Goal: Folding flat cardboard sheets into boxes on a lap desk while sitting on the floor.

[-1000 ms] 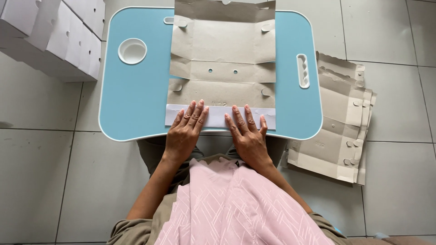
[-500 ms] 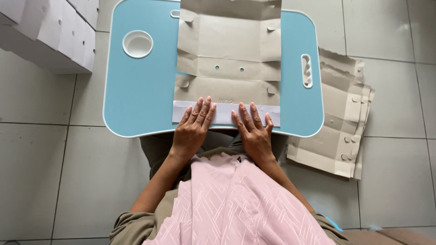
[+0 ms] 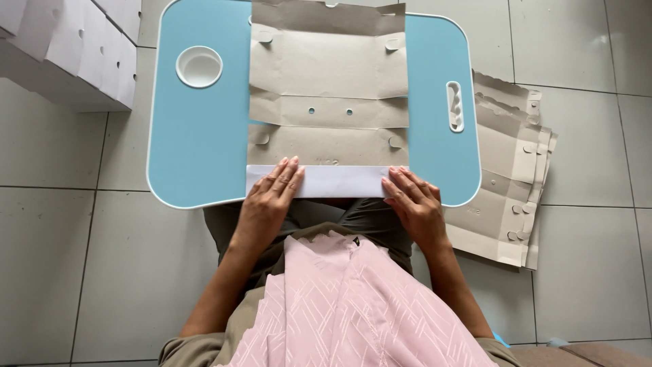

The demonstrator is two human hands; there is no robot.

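Pressing the folded white flap (image 3: 326, 181) flat: left hand (image 3: 268, 200), right hand (image 3: 414, 204), fingers outstretched; flat cardboard stack (image 3: 506, 183) alongside.

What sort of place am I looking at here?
Probably a home or small workshop floor used for box folding: a low blue lap table on grey floor tiles, a stack of flat cardboard blanks, and white folded boxes.

Beside you: white folded boxes (image 3: 75, 51) stacked left — flat cardboard blanks (image 3: 506, 183) piled right, perhaps a dozen — grey floor tiles (image 3: 81, 272).
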